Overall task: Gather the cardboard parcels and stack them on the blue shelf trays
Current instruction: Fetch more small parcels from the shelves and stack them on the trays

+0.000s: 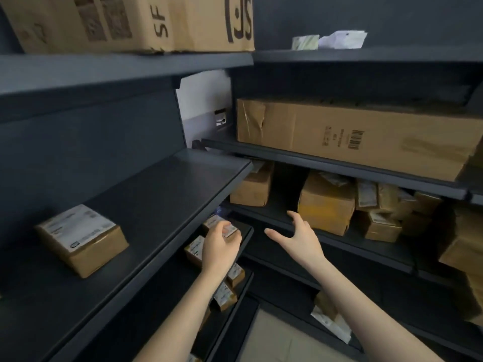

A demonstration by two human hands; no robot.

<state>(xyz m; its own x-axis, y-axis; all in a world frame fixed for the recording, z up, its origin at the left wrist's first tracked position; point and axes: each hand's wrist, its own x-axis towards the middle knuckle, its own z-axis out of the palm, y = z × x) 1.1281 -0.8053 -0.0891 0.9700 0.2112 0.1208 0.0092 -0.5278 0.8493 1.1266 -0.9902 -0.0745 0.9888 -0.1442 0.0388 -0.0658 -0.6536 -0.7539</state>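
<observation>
My left hand [220, 246] reaches under the middle left shelf tray [162, 194] and closes its fingers on a small labelled cardboard parcel [230, 229] that rests on the tray below. My right hand [300, 237] hovers open, fingers spread, in front of the right lower shelf, just short of a yellowish cardboard parcel [325, 205]. One small labelled parcel [81, 239] lies alone on the middle left tray. Several more small parcels [226, 295] sit on the lower left trays, partly hidden by my left forearm.
A long cardboard box [366, 137] fills the upper right shelf. Big boxes [130, 22] stand on the top left shelf. A brown parcel [252, 188] and several small ones [384, 226] crowd the right lower shelf. Paper and bags [332, 322] lie near the floor.
</observation>
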